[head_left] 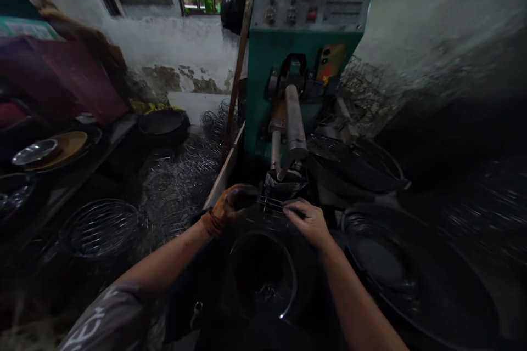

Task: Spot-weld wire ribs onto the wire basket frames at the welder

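Note:
A green machine (263, 93) with two metal arms (294, 120) stands before me. Both my hands hold a wire frame piece (272, 205) under the tip of those arms. My left hand (230, 205), in a worn orange glove, is curled around the frame's left side. My bare right hand (308, 220) presses closed fingers on its right side. Just below them a round wire ring (288, 263) circles a dark bowl-shaped part.
Wire baskets (101, 227) lie piled on the floor at left. Dark round pans (370, 164) and a large basin (411, 279) sit at right. A wooden pole (241, 60) leans beside the machine. A shelf with dishes (53, 148) runs along the left.

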`<state>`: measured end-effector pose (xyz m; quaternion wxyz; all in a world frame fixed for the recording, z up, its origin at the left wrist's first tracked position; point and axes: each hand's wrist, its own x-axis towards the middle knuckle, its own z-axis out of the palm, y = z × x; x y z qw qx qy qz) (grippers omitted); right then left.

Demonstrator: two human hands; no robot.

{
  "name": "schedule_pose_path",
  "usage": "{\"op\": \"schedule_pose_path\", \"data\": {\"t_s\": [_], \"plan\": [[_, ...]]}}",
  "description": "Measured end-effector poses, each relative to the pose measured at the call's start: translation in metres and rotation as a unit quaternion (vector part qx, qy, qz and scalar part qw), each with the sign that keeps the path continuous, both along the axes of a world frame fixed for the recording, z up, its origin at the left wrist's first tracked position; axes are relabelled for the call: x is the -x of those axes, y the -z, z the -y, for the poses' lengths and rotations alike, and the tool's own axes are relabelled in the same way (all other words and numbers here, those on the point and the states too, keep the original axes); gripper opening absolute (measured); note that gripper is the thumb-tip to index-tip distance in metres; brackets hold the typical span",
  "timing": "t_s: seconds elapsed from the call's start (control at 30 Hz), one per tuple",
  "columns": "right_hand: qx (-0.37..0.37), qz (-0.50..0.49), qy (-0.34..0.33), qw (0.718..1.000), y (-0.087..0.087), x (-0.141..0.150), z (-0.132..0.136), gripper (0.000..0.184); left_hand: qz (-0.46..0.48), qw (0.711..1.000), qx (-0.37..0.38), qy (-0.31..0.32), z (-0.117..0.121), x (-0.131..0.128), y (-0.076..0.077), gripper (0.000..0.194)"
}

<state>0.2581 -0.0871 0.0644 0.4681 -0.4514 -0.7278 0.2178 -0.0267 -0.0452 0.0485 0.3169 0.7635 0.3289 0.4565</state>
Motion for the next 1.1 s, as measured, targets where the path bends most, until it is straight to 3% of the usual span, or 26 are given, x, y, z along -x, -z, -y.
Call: {"op": "schedule_pose_path", "data": {"t_s": [0.13,0.3,0.4,0.67,0.8,0.97,1.1], "plan": [[0.006,-0.005,0.003,1.0,0.001,-0.005,0.0,0.016,-0.074,0.992,-0.093,0.041,0.007,-0.004,-0.01,0.062],[0.011,0.024,-0.001,1.0,0.0,-0.003,0.003,0.015,0.005,0.997,-0.056,0.061,0.0,-0.01,-0.005,0.035],[0.005,0.042,0.003,0.999,0.0,0.006,0.004,0.014,0.027,0.996,-0.072,0.052,-0.003,-0.017,-0.001,0.024],[0.035,0.07,-0.03,0.996,-0.002,0.016,-0.001,0.016,0.094,0.994,-0.026,0.052,0.008,-0.021,0.001,0.025],[0.055,0.065,-0.041,0.995,-0.005,0.011,-0.001,0.017,0.041,0.995,-0.085,0.027,0.011,-0.009,0.001,0.025],[0.083,0.036,-0.023,0.996,-0.008,0.004,0.0,0.018,-0.04,0.974,-0.209,-0.075,0.002,0.015,-0.001,0.034],[0.079,0.035,-0.023,0.996,-0.008,0.007,0.001,0.021,-0.111,0.967,-0.223,-0.045,0.0,0.018,-0.004,0.042]]}}
